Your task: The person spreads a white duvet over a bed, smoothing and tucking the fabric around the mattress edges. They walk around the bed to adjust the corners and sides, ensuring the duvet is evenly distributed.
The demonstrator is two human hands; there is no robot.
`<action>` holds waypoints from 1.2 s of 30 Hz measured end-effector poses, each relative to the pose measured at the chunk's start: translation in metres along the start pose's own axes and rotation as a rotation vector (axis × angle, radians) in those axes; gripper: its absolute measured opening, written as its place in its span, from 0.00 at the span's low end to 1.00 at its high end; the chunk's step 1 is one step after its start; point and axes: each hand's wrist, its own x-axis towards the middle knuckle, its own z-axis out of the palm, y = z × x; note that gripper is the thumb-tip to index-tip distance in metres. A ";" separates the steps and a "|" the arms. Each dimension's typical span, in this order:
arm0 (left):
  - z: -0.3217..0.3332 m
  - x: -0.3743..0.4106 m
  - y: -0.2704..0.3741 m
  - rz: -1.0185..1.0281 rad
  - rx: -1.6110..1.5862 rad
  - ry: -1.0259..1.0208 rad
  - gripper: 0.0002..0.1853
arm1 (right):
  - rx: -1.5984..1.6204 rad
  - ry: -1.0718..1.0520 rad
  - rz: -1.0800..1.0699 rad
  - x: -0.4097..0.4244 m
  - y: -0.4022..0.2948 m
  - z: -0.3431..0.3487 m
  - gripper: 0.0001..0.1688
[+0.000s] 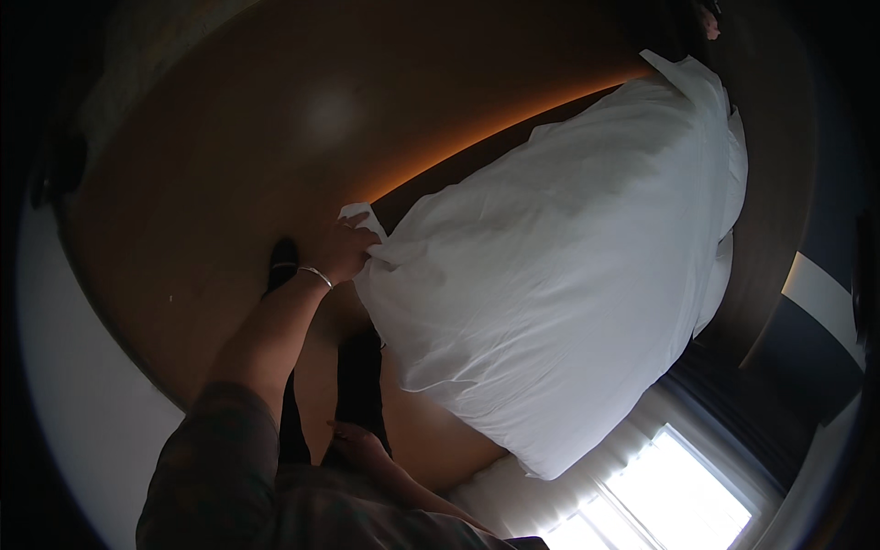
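Note:
A large white sheet covers a bed and hangs loosely over its sides, with shallow wrinkles across it. My left hand, with a silver bracelet at the wrist, grips the sheet near the bed's left corner in view. A small flap of the cloth sticks out beyond my fingers. Lower down, my right hand hangs beside my dark-trousered leg, away from the sheet, with no object visible in it.
Brown floor lies around my feet, and an orange light strip glows along the bed's base. Another person's hand shows at the top right. A bright window with curtains is at the lower right.

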 end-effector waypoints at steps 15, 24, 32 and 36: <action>-0.055 -0.033 -0.076 0.122 -0.058 -0.097 0.18 | -0.459 1.029 -0.368 0.043 -0.129 -0.197 0.21; -0.018 -0.014 -0.084 0.047 0.447 -0.265 0.30 | -0.780 0.983 -0.092 0.073 -0.090 -0.244 0.28; -0.020 0.136 0.020 -0.184 -0.076 -0.336 0.22 | -0.667 0.940 -0.175 0.084 -0.076 -0.246 0.29; -0.010 0.212 0.072 -0.474 -0.536 -0.431 0.22 | -0.683 1.032 -0.202 0.088 -0.079 -0.254 0.32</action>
